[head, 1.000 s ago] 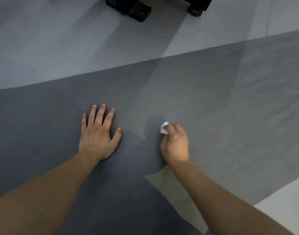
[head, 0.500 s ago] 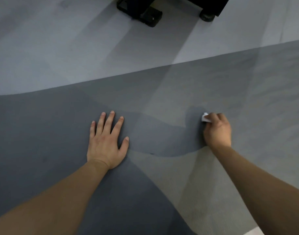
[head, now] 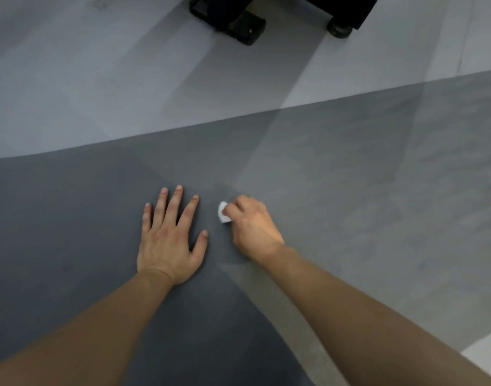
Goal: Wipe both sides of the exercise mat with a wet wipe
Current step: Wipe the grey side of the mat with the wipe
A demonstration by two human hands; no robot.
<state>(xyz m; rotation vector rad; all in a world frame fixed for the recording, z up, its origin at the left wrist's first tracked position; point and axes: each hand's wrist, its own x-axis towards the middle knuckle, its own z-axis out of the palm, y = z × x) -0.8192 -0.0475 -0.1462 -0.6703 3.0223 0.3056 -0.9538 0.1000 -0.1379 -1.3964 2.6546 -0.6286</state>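
Your left hand (head: 169, 240) is lying flat, fingers spread, on the mat (head: 350, 204). Your right hand (head: 252, 227) is pinching the wipe (head: 223, 213) against it.

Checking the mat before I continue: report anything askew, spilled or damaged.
Nothing stands out. The grey exercise mat lies flat on the pale floor; the left hand presses it flat and the right hand holds the small white wet wipe against it.
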